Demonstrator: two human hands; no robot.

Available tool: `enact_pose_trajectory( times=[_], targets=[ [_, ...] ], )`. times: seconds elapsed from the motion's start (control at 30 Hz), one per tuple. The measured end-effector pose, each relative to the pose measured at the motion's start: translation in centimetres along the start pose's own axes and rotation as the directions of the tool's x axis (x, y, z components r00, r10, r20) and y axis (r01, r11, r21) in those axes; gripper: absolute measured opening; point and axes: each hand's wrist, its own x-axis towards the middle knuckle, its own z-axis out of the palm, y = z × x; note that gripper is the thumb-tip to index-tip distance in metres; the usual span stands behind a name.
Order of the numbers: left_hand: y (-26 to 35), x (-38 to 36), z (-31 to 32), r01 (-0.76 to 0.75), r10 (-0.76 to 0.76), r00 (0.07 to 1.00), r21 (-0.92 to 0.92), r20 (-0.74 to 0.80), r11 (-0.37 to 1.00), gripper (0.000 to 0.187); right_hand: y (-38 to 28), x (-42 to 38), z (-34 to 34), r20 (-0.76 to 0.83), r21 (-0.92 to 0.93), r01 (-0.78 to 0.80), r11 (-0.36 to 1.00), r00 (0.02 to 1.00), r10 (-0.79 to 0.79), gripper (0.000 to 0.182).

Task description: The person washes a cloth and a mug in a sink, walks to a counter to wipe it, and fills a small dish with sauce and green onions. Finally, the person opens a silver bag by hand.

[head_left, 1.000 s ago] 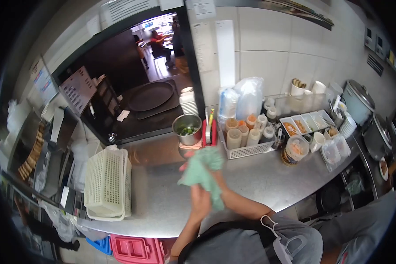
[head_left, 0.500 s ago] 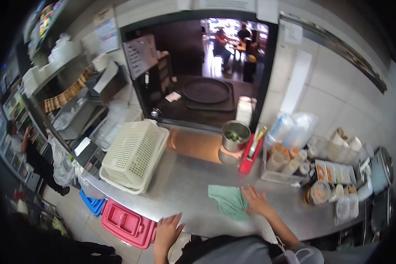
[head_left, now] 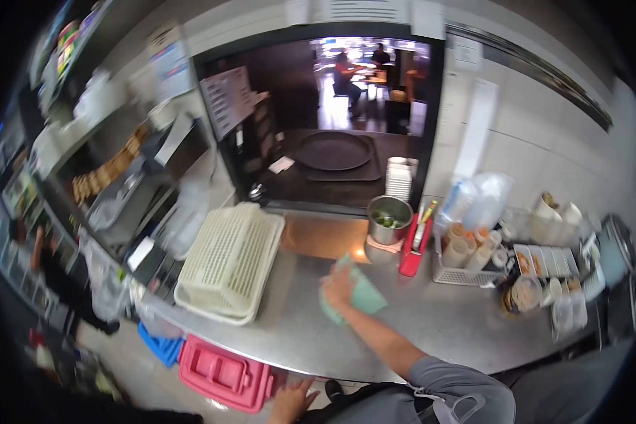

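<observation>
A light green cloth lies on the steel counter, partly covered by my right hand. That hand presses down on the cloth and holds it, its fingers smeared by motion. Below the counter's front edge, my left hand hangs low with its fingers stretched out and nothing in it. It is nearest to a pink lidded container on the floor side. Behind the cloth stand a steel pot with green contents and a red holder with utensils in it.
To the left sits an upturned cream basket in a tray. A grey basket of bottles and several small containers fill the right side. The serving window holds a round dark tray and stacked white cups. A person stands far left.
My right hand has moved left and away from me, taking the cloth with it. My left hand has dropped lower, below the counter edge. The view has shifted slightly.
</observation>
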Motion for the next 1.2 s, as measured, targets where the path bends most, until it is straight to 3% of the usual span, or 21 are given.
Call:
enact_pose_trajectory(
  times=[0.07,0.1,0.13,0.2,0.27,0.33,0.37,0.43,0.5,0.57,0.6,0.7,0.77,0.83,0.9,0.93,1.0,1.07,1.13,1.17,1.2],
  targets=[
    [-0.2,0.8,-0.2,-0.094,0.090,0.992,0.041,0.087,0.995,0.042,-4.5,-4.3,1.3,0.285,0.080,0.322,0.943,0.900,-0.331,0.058],
    [-0.1,1.4,-0.4,-0.164,0.162,0.983,0.013,0.087,0.986,0.041,-5.1,-7.6,3.1,0.264,0.100,0.590,0.801,0.761,-0.593,0.059],
    [0.1,2.2,-0.7,-0.209,0.204,0.973,0.037,0.106,0.977,0.040,-6.6,-10.5,0.1,0.357,0.178,0.665,0.725,0.643,-0.677,0.059],
    [0.6,3.8,-1.5,-0.288,0.275,0.952,0.085,0.135,0.954,0.040,-4.7,-15.4,0.0,0.226,0.327,0.776,0.539,0.490,-0.842,0.062],
    [0.0,4.8,-1.8,-0.376,0.368,0.924,0.070,0.103,0.924,0.041,-0.7,-17.6,-4.7,0.343,0.379,0.799,0.466,0.346,-0.873,0.060],
    [-0.5,5.4,-2.1,-0.387,0.378,0.918,0.066,0.118,0.920,0.041,2.9,-18.2,-12.2,0.561,0.300,0.612,0.731,0.507,-0.655,0.058],
    [-0.9,5.6,-2.1,-0.393,0.383,0.915,0.063,0.126,0.918,0.041,8.1,-19.5,-11.8,0.375,0.216,0.607,0.765,0.672,-0.639,0.056],
    [-1.7,6.0,-2.0,-0.357,0.338,0.925,0.093,0.174,0.929,0.040,14.2,-20.9,-16.6,0.242,-0.019,0.359,0.933,0.907,-0.344,0.055],
    [-2.3,6.2,-1.5,-0.335,0.310,0.929,0.104,0.201,0.936,0.040,21.6,-22.3,-19.8,0.023,-0.234,0.075,0.969,0.997,-0.071,0.053],
    [-3.1,6.5,-0.7,-0.325,0.301,0.931,0.095,0.206,0.941,0.041,26.5,-22.8,-22.8,-0.169,-0.244,-0.377,0.894,0.924,0.343,0.056],
    [-3.5,6.7,-0.5,-0.320,0.296,0.933,0.092,0.207,0.943,0.041,27.9,-22.5,-23.0,-0.302,-0.198,-0.556,0.807,0.818,0.490,0.058],
    [-4.1,7.3,-0.4,-0.330,0.309,0.921,0.054,0.235,0.942,0.041,28.3,-18.4,-19.9,-0.517,-0.117,-0.857,0.501,0.484,0.707,0.063],
    [-4.2,8.7,-0.3,-0.350,0.345,0.912,-0.014,0.222,0.937,0.042,21.1,-14.5,-17.9,-0.374,-0.186,-0.792,0.582,0.605,0.703,0.068],
    [-4.2,11.0,-0.3,-0.386,0.399,0.902,-0.108,0.163,0.916,0.045,16.0,-12.1,-11.8,-0.223,-0.209,-0.467,0.859,0.878,0.423,0.072],
    [-3.5,14.3,0.5,-0.361,0.361,0.932,-0.104,-0.024,0.927,0.056,8.2,-9.9,-8.2,-0.045,-0.067,-0.202,0.977,0.979,0.199,0.073],
    [-2.8,16.3,0.7,-0.333,0.311,0.941,-0.189,-0.136,0.924,0.061,5.8,-8.8,-5.7,0.079,0.029,-0.115,0.993,0.990,0.113,0.071],
    [-1.7,20.1,1.9,-0.315,0.204,0.920,-0.322,-0.334,0.893,0.067,3.2,-6.1,-3.0,0.199,0.231,0.214,0.949,0.945,-0.261,0.059],
    [-1.4,24.0,3.4,-0.331,0.103,0.862,-0.397,-0.497,0.856,0.069,2.5,2.2,-4.4,0.585,0.236,0.387,0.891,0.676,-0.448,0.037],
    [-1.5,26.2,6.0,-0.207,0.112,0.916,-0.215,-0.385,0.954,0.070,1.3,9.3,-10.3,0.222,0.358,0.180,0.916,0.937,-0.271,0.025],
    [-1.6,27.2,7.5,-0.147,0.102,0.936,-0.112,-0.336,0.983,0.070,4.9,14.8,-8.2,-0.087,0.176,0.313,0.933,0.949,-0.302,0.019],
    [-2.0,27.7,9.8,-0.156,0.166,0.946,0.059,-0.278,0.986,0.070,4.2,19.3,-12.2,-0.486,0.120,0.521,0.845,0.773,-0.408,0.022]
  ],
)
